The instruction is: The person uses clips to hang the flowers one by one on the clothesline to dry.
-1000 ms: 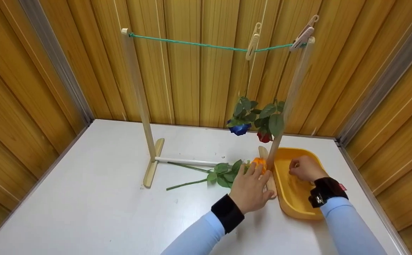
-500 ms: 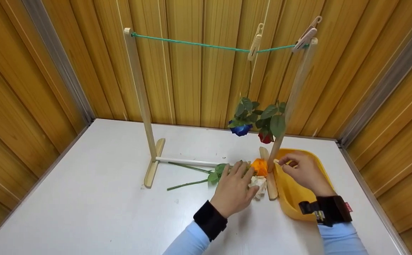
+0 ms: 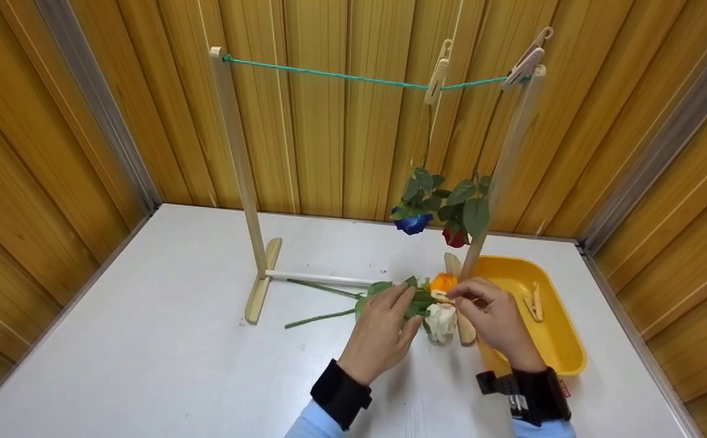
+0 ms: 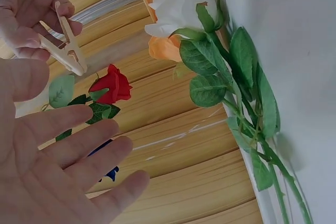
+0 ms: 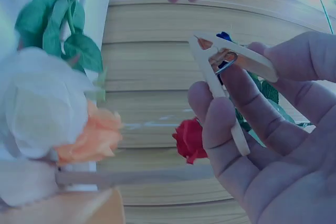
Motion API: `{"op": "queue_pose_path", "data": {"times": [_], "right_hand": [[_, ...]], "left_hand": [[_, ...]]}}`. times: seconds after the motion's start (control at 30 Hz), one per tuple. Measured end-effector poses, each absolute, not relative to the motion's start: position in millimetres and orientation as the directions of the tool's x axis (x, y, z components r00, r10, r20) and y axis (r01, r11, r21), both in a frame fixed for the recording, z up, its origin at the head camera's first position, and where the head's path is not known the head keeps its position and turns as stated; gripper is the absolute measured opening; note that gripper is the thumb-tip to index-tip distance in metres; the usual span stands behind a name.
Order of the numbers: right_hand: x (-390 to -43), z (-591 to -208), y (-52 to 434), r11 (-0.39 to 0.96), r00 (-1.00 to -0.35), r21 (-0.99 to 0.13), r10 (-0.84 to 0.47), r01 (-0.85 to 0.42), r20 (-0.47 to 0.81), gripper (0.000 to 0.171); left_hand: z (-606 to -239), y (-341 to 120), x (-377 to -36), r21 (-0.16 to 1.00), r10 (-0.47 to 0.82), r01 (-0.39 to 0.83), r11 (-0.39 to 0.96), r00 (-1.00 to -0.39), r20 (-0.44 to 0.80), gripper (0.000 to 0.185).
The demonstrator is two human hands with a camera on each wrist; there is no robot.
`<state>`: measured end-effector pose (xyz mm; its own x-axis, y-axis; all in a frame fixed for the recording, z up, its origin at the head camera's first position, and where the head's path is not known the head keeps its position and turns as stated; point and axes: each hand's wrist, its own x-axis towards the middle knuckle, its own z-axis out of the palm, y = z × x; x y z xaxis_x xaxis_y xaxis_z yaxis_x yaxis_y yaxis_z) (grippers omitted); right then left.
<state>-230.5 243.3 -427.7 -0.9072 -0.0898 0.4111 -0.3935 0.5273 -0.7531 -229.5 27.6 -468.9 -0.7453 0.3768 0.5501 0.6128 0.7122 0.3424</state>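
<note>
My left hand (image 3: 388, 325) is open, its straight fingers spread over the green leaves (image 3: 417, 300) of two cut roses lying on the white table (image 3: 165, 340). A white rose (image 3: 440, 321) and an orange rose (image 3: 443, 281) lie head to head beside the rack's foot. My right hand (image 3: 488, 311) pinches a pale wooden clothespin (image 5: 220, 80) just above the white rose. In the left wrist view that clothespin (image 4: 62, 45) shows past my open palm (image 4: 52, 166). The white rose (image 5: 42, 103) and orange rose (image 5: 89, 141) fill the left of the right wrist view.
A wooden drying rack (image 3: 237, 164) carries a green string (image 3: 329, 74) with two clothespins (image 3: 437, 73). A blue rose (image 3: 413, 222) and a red rose (image 3: 454, 236) hang head down from them. A yellow tray (image 3: 563, 347) at right holds another clothespin (image 3: 534, 302). Wooden walls close in on three sides.
My right hand has left the yellow tray with a clothespin and moved left to the roses. My left hand has drawn back off the flower heads onto the leaves, uncovering the white rose.
</note>
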Motion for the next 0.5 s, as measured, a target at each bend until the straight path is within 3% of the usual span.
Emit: {"op": "queue_pose_path", "data": {"times": [0.23, 0.5], "right_hand": [[-224.4, -444.9, 229.8, 0.358, -0.915, -0.845, -0.091, -0.398, 0.392, 0.019], [-227.4, -454.7, 219.1, 0.324, -0.928, -0.869, -0.137, -0.373, 0.347, 0.013]], "left_hand": [[-473.0, 25.8, -230.7, 0.312, 0.387, 0.681, 0.662, -0.667, 0.636, 0.043], [-476.7, 26.3, -234.1, 0.284, 0.399, 0.726, 0.626, -0.612, 0.683, 0.029]]}}
